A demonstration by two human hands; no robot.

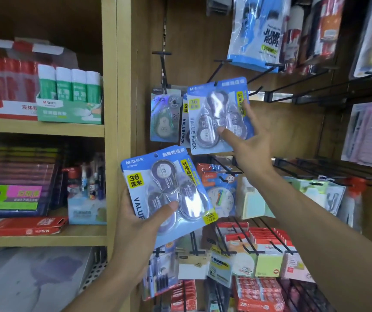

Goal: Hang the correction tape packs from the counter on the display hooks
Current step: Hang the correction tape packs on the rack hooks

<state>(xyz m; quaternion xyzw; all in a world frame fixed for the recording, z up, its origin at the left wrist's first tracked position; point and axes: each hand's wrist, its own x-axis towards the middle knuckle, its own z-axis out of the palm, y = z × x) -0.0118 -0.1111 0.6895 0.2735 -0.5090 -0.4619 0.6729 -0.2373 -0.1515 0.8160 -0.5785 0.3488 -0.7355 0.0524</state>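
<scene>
The right hand pinches one pack at its hook (thumb in front, fingers behind). The left hand grips a second pack lower down, thumb across its front.

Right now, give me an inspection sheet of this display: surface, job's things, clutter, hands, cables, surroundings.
Surface: wooden back panel fitted with black display hooks; no counter in view.
Job's things: upper correction tape pack held up at a hook, another value pack hanging just behind it; lower correction tape pack held below, not on a hook.
Clutter: small correction tape card, jump rope packs, sticky notes, clock card hanging nearby.
Hands: right hand holds the upper pack by thumb and fingers; left hand grips the lower pack.
Cables: nothing seen.
Surroundings: wooden shelves on the left with glue sticks and boxed stationery.
</scene>
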